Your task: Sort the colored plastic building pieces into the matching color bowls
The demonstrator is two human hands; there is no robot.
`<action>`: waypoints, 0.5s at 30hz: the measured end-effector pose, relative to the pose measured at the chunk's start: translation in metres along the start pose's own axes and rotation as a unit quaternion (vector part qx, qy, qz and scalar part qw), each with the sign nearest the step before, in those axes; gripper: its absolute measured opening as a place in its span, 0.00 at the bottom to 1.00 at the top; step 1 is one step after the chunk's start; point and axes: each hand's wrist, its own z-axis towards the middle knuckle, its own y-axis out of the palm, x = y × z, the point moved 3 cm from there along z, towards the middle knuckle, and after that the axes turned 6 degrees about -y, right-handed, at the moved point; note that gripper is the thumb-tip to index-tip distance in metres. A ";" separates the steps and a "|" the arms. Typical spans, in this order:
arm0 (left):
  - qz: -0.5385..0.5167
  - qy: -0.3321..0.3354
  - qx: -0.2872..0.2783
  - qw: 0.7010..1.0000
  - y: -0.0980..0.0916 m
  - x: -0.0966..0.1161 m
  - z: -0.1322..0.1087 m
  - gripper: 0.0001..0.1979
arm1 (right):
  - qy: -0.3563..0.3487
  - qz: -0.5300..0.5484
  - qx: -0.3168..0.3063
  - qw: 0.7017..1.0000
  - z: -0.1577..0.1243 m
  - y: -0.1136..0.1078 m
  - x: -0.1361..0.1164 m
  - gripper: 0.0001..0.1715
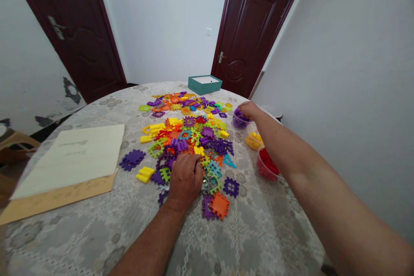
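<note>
My left hand point(186, 177) rests at the near side of a heap of coloured plastic building pieces. Its fingers are curled downward, and what they hold, if anything, is hidden. Just beyond them lie a yellow piece point(199, 151) and several purple tubes point(179, 144). My right hand point(249, 108) reaches out over a clear bowl of purple pieces point(239, 121), with its fingertips out of sight. An orange square piece point(220, 205) overlaps a purple one point(207, 208) to the right of my left wrist. A dark purple window piece point(231, 186) lies nearby.
Below my right forearm stand a bowl of yellow pieces point(253, 139) and a bowl of red pieces point(268, 166). Paper sheets point(77, 151) lie at left. Purple flat pieces point(132, 159) sit beside them. A green box point(204, 85) stands at the table's far edge.
</note>
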 end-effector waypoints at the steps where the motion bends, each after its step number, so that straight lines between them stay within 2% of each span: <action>1: 0.000 0.000 0.001 1.000 0.000 0.000 0.000 0.08 | -0.002 -0.005 -0.002 1.000 -0.001 0.001 0.000 0.16; 4: 0.003 -0.003 0.001 1.000 0.000 0.001 0.001 0.08 | -0.013 -0.028 0.001 1.000 -0.003 0.000 -0.002 0.19; 10: 0.003 -0.004 -0.003 1.000 0.001 0.000 0.000 0.07 | -0.047 -0.060 0.033 0.997 -0.009 -0.009 -0.012 0.19; 13: 0.008 -0.005 -0.004 1.000 0.001 0.000 0.000 0.07 | -0.066 -0.058 0.041 0.995 -0.025 -0.014 -0.020 0.21; 15: 0.011 -0.004 -0.007 1.000 0.001 0.001 0.000 0.08 | -0.092 -0.037 0.048 0.994 -0.049 -0.017 -0.026 0.21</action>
